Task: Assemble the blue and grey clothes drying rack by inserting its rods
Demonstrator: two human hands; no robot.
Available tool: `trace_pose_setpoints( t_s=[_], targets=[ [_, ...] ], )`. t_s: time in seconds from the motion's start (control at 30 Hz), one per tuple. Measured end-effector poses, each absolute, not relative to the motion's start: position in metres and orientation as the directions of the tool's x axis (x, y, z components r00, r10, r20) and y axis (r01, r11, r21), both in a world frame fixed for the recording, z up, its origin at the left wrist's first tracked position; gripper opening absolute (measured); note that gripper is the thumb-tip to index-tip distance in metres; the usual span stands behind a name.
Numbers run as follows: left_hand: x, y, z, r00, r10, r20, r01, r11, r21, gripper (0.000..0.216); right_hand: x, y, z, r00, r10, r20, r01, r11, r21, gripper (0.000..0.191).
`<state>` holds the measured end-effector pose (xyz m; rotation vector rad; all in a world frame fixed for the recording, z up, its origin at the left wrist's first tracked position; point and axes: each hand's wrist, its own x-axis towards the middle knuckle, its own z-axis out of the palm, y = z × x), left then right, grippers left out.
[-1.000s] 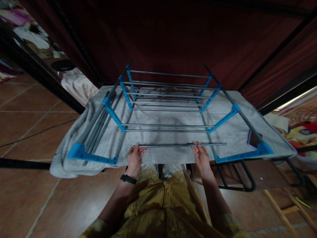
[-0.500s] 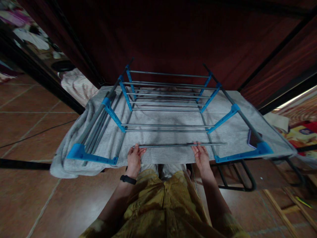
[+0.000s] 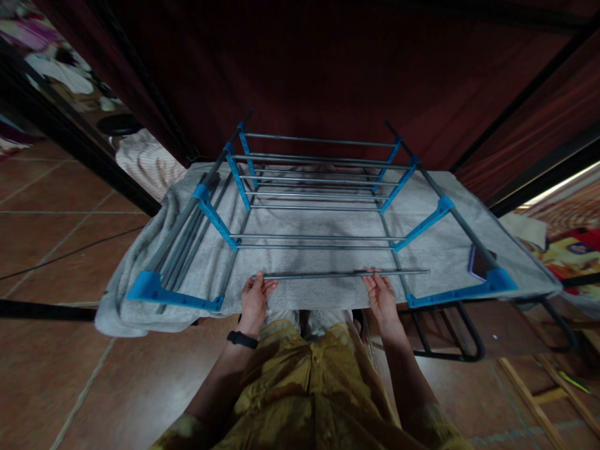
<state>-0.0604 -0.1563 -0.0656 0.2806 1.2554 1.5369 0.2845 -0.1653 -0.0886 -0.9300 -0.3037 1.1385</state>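
A thin grey metal tube (image 3: 319, 275) lies crosswise in front of me, held between both hands. My left hand (image 3: 255, 297) pinches its left end. My right hand (image 3: 380, 294) grips it farther right, and the tube's right end sticks out past the fingers. Beyond it stands a partly assembled rack (image 3: 319, 161) of grey tubes and blue plastic brackets, resting on a grey cloth. The nearest blue brackets, one at the left (image 3: 175, 294) and one at the right (image 3: 462, 294), have no crossbar between them. The held tube is apart from both.
Several loose grey tubes (image 3: 190, 240) lie bundled on the cloth (image 3: 309, 222) inside the rack's left side. A dark phone-like object (image 3: 479, 262) lies at the right. Black metal frame bars (image 3: 450, 334) show below the cloth's edge, and a wooden frame (image 3: 534, 397) is on the tiled floor.
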Motion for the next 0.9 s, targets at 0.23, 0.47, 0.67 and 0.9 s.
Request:
trace_pose_setpoints(
  t_s=[0.23, 0.47, 0.67, 0.9],
  targets=[
    [-0.0601, -0.1571, -0.0631, -0.381, 0.825, -0.418, -0.572, 0.145, 0.807, 0.027, 0.2830, -0.1649, -0.0866, 0.440, 0.865, -0.240, -0.637, 0.113, -0.762, 0.019],
    [-0.0600, -0.1578, -0.0617, -0.369, 0.829, -0.419, -0.563, 0.160, 0.811, 0.026, 0.2843, -0.1645, -0.0885, 0.435, 0.869, -0.235, -0.634, 0.111, -0.765, 0.019],
    [-0.0596, -0.1574, -0.0633, -0.386, 0.826, -0.412, -0.554, 0.150, 0.819, 0.027, 0.2839, -0.1644, -0.0882, 0.445, 0.859, -0.253, -0.643, 0.109, -0.758, 0.020],
    [-0.0596, -0.1580, -0.0615, -0.393, 0.828, -0.400, -0.551, 0.137, 0.823, 0.031, 0.2839, -0.1659, -0.0875, 0.447, 0.862, -0.240, -0.619, 0.104, -0.778, 0.020]
  ],
)
